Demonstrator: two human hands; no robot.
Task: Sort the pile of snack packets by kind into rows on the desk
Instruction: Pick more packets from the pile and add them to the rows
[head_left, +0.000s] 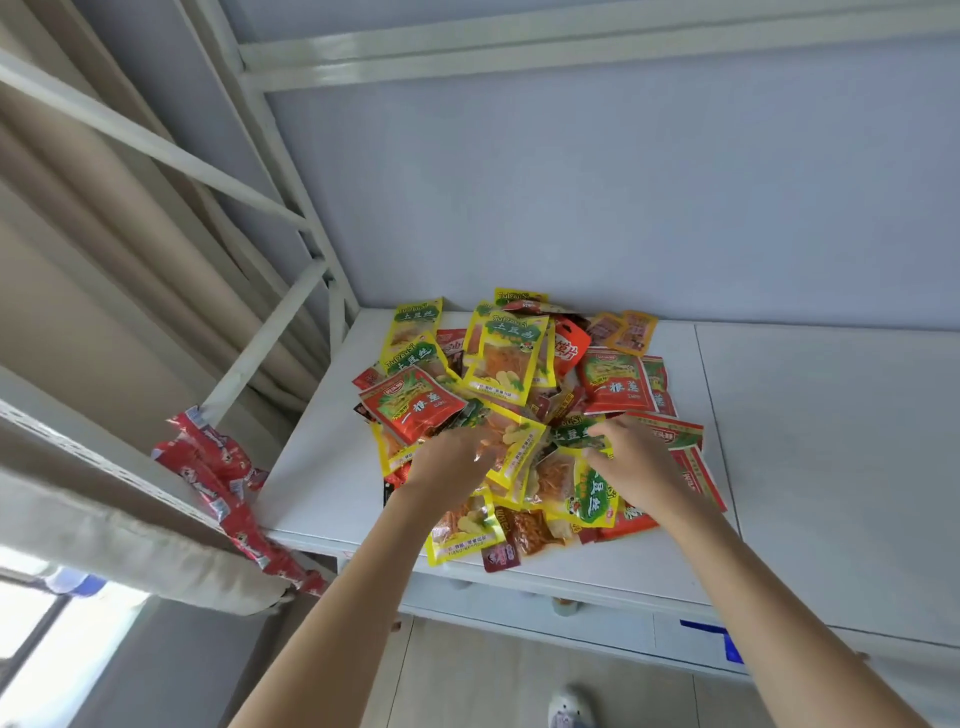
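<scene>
Pile of snack packets (524, 410): flat, glossy, crinkled foil rectangles heaped unsorted on smooth white desk (779, 441). Left hand (447, 467) on pile's near-left side, right hand (631, 462) near-right; fingers reach into packets, grip indeterminate, blurred.

- The left hand (451, 470) is blurry, so I can't tell if its fingers hold a packet.
- The right hand (631, 462) covers part of the yellow packets (587, 493) under it.
- Many packets in the pile (511, 395) lie under others, so their kinds stay hidden.
- A shoe (570, 709), maybe, is cut off by the bottom edge.
- The desk (831, 467) runs off the right edge.
</scene>
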